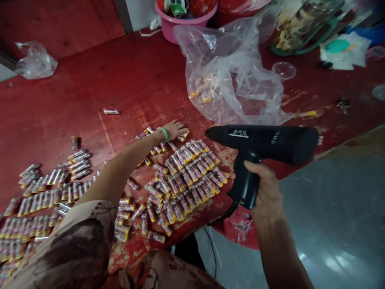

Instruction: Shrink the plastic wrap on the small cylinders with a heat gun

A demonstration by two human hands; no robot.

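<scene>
My right hand is wrapped round the handle of a black heat gun, whose nozzle points left over the red table. My left hand, with a green bangle at its wrist, lies with fingers spread at the upper edge of a cluster of small wrapped tubes with yellow ends. Its fingertips touch or nearly touch a few tubes. The clustered tubes lie side by side in slanting rows. What is under my left palm is hidden.
More tubes lie in rows at the left. A clear plastic bag holding some yellow-ended pieces lies behind the gun. At the back stand a pink basin and a glass jug. A cable hangs below the table edge.
</scene>
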